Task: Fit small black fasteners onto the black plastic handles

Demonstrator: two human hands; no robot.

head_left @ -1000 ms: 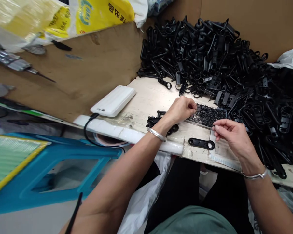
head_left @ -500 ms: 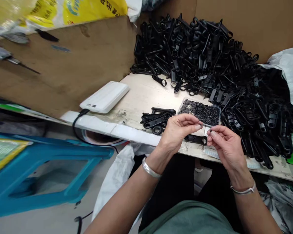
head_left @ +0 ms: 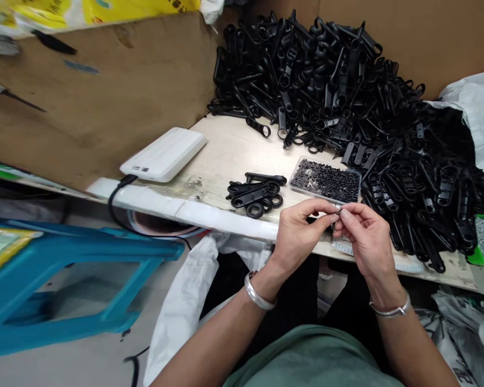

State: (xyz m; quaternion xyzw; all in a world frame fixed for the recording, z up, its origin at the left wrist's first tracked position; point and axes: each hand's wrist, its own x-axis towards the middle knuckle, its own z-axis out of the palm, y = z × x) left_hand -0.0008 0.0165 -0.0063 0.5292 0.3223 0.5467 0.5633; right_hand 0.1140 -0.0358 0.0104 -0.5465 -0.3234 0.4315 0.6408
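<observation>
Fingertips meet on a small dark piece

In the head view, the left hand (head_left: 300,231) and right hand (head_left: 365,228) meet just nearside of the clear tray (head_left: 306,191) of small black bits (head_left: 333,180); half a second ago a gap parted their tips. Both now seem to work at one spot. The fingers of each hand are pinched tight, a small dark piece (head_left: 338,212) between the tips; whether one bit or two, I cannot tell. It is held above the near part of the surface (head_left: 221,145), too small to show its long axis or pointing. The tray's long axis runs left to right, right end slightly nearer. Black looped parts (head_left: 256,193) lie left of it.
</observation>
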